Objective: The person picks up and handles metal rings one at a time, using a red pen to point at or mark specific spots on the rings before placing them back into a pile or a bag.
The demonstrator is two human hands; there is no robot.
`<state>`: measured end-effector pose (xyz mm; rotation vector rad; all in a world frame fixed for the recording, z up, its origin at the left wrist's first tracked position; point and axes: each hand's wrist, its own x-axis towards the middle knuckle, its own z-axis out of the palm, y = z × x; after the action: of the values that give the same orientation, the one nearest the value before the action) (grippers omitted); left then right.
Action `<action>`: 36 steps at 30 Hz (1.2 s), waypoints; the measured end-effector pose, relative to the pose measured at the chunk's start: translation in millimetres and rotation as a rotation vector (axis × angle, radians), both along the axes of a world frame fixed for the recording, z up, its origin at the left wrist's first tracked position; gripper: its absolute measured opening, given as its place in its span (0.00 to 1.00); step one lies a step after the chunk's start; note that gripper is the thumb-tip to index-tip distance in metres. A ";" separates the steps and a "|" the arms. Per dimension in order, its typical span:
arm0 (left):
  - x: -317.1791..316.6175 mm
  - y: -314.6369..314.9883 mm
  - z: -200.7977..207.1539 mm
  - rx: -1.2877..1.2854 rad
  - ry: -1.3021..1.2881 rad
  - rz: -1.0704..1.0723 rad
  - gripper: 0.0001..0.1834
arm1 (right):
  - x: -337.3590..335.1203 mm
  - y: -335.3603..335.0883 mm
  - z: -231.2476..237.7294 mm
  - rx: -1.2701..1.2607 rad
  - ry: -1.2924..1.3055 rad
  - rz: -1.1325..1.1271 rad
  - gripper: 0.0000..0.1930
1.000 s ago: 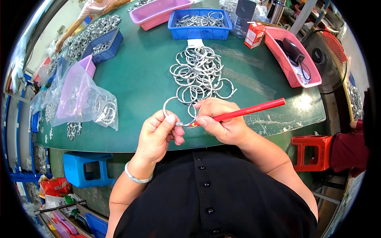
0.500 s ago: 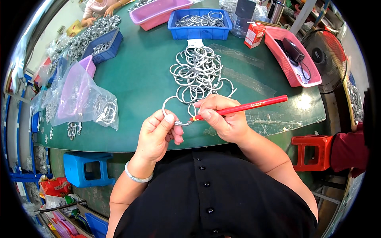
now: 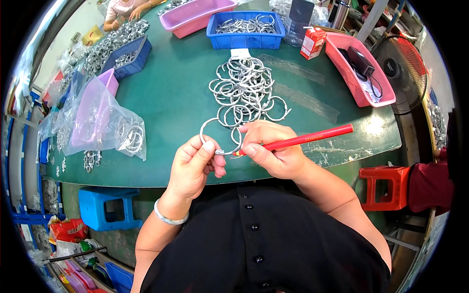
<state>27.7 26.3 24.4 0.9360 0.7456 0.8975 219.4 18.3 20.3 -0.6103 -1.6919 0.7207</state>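
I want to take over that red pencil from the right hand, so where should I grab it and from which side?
Grip the red pencil by its free long end, out to the right of the right hand. Come from the far right: that end sticks out bare over the green table, while the tip is buried between the fingers against the metal ring.

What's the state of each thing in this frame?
left hand: shut on metal ring
right hand: shut on red pencil
metal ring: held, above table edge
red pencil: tip at ring
blue bin: holds rings
ring pile: loose on table
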 end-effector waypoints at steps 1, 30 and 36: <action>-0.1 -0.3 0.1 0.001 0.000 0.000 0.09 | 0.0 -0.4 0.1 0.001 0.000 0.000 0.05; -2.0 -5.7 3.2 0.029 0.004 0.002 0.10 | -0.6 -3.4 1.1 0.036 0.010 -0.039 0.08; -3.5 -7.6 4.7 0.018 0.002 0.009 0.10 | -0.9 -5.9 1.5 -0.152 0.285 -0.136 0.12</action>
<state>24.2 18.8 29.1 0.9506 0.7451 0.9120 218.5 12.4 21.8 -0.6868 -1.3288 0.8030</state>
